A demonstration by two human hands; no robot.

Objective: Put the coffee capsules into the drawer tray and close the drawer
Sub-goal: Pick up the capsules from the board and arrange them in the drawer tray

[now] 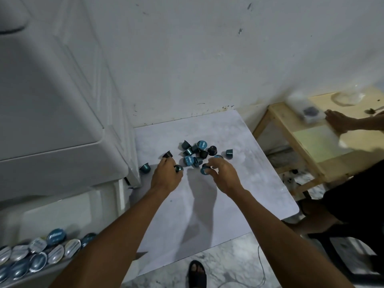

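Several blue and dark coffee capsules (195,152) lie in a loose heap on the pale marbled table (239,183). One stray capsule (145,167) rests at the table's left edge. My left hand (166,175) pinches a blue capsule (178,168) at its fingertips, just left of the heap. My right hand (223,175) grips another blue capsule (204,170) at the heap's near side. At the bottom left the open drawer tray (62,215) holds several capsules (37,254) lying in rows.
A white drawer cabinet (52,121) stands left of the table, against the white wall. A wooden side table (311,138) is at the right, where another person's hand (336,121) rests. My sandalled foot (196,273) is on the marbled floor.
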